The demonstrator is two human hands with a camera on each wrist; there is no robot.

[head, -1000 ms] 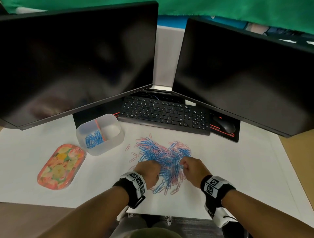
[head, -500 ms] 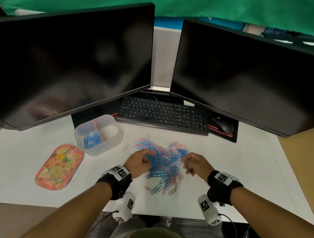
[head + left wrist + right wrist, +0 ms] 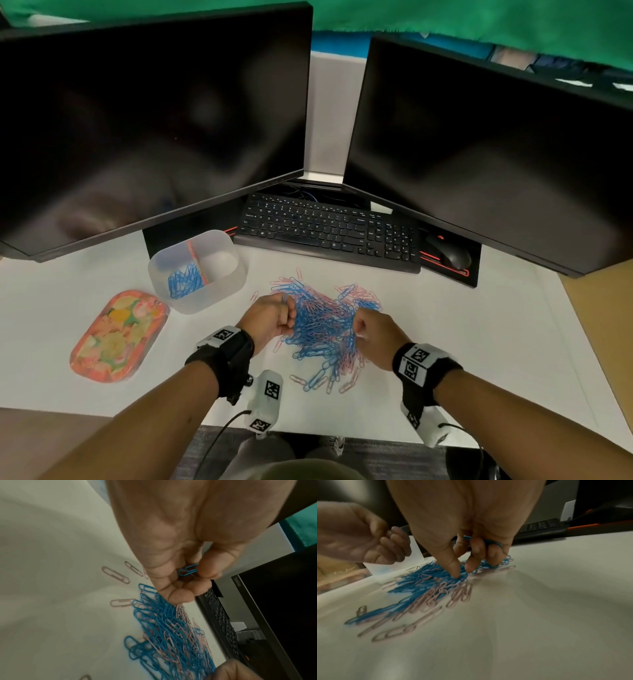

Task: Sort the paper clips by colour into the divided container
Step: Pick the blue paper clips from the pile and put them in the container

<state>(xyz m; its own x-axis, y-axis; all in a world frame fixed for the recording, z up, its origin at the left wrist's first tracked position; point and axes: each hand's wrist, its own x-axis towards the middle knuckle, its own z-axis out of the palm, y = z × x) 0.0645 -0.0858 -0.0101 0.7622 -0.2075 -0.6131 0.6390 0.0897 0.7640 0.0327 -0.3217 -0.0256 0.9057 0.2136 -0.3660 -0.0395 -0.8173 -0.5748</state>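
A pile of blue and pink paper clips [image 3: 325,322] lies on the white desk mat. The translucent divided container [image 3: 226,284] stands to its left, with blue clips [image 3: 183,282] in the left compartment and nothing in the right one. My left hand [image 3: 274,317] hovers at the pile's left edge. In the left wrist view its thumb and fingers [image 3: 205,568] pinch one blue clip [image 3: 187,571]. My right hand [image 3: 370,329] is at the pile's right edge. It holds blue clips [image 3: 494,543] in its curled fingers while thumb and index [image 3: 453,568] touch the pile [image 3: 428,582].
A floral orange tray [image 3: 116,337] lies left of the container. Behind the pile are a black keyboard [image 3: 329,233] and a mouse [image 3: 448,255]. Two dark monitors [image 3: 154,120] [image 3: 496,154] overhang the back. Loose pink clips [image 3: 298,378] lie near the mat's front edge.
My left hand has drawn back from the pile and curled round a blue clip. My right hand has shifted a little left onto the pile's edge.
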